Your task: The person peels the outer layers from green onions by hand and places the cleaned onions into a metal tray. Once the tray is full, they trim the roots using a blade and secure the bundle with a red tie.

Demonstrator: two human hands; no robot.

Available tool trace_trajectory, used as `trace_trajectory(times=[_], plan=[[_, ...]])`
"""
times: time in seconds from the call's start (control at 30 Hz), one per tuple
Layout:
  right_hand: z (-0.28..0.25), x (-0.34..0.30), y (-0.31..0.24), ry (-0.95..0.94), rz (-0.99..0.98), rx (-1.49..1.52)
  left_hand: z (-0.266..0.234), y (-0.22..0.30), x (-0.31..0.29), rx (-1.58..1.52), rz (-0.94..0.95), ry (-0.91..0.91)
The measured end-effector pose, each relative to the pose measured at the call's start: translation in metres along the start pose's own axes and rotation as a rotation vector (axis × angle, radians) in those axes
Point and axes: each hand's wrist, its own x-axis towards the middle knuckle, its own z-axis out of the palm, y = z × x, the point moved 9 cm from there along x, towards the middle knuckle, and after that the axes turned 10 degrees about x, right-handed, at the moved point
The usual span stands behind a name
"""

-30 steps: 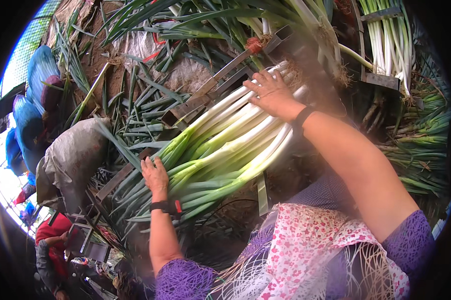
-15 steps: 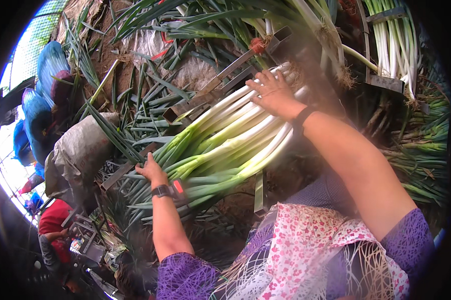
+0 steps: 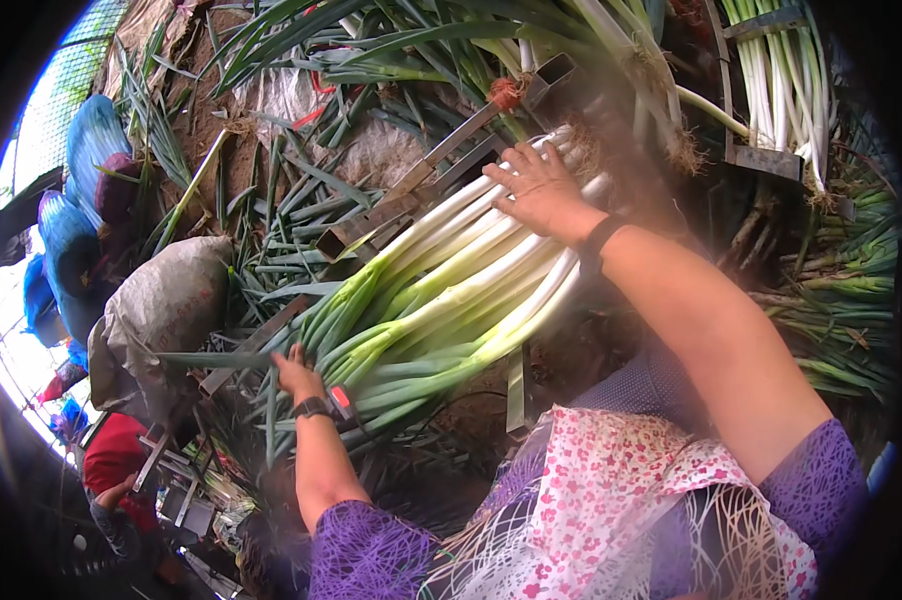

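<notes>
"White shanks running into green leaves: a thick bunch of Welsh onions (image 3: 471, 285). Where exactly does it lie?"

"In the middle, in front of the person, slanting from the roots at upper right down to the leaf tips at lower left. A metal bar (image 3: 441, 150) runs along its far side, and a metal upright (image 3: 518, 388) shows at its near edge."

"And the right hand (image 3: 546, 195)?"

"Palm down on the white ends, just beside the roots, fingers spread rather than curled around anything. A dark band (image 3: 603, 232) circles that wrist."

"The left hand (image 3: 296, 375)?"

"At the leafy end, touching the green tops. One long leaf (image 3: 216, 358) sticks out sideways past its fingers, toward a grey sack (image 3: 176, 290). I cannot tell whether the fingers grip that leaf or merely press against it. That wrist wears a black strap (image 3: 313, 407)."

"What else is around?"

"More onions stand upright in a metal holder at upper right (image 3: 771, 90), with a green heap (image 3: 846, 320) below them. Blue net bags (image 3: 96, 150) sit at far left, and someone in red (image 3: 119, 455) is at lower left. Nearest the viewer hangs a floral cloth (image 3: 611, 480), between purple sleeves (image 3: 371, 550)."
</notes>
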Motion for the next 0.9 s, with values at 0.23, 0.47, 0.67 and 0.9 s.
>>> trace_trajectory(times=[0.23,0.47,0.67,0.9], plan=[[-0.008,-0.001,-0.013,0.055,-0.057,0.075,-0.031,-0.012,0.058,-0.261,-0.433,-0.037],[-0.001,0.001,-0.006,0.004,-0.006,0.024,0.087,0.041,-0.062,0.316,0.324,-0.381],[0.000,0.000,-0.013,0.044,-0.044,0.047,0.204,0.078,-0.173,1.481,1.205,-0.284],[-0.028,-0.009,0.006,0.021,-0.024,0.377,0.213,0.051,-0.177,1.489,1.220,-0.226]])
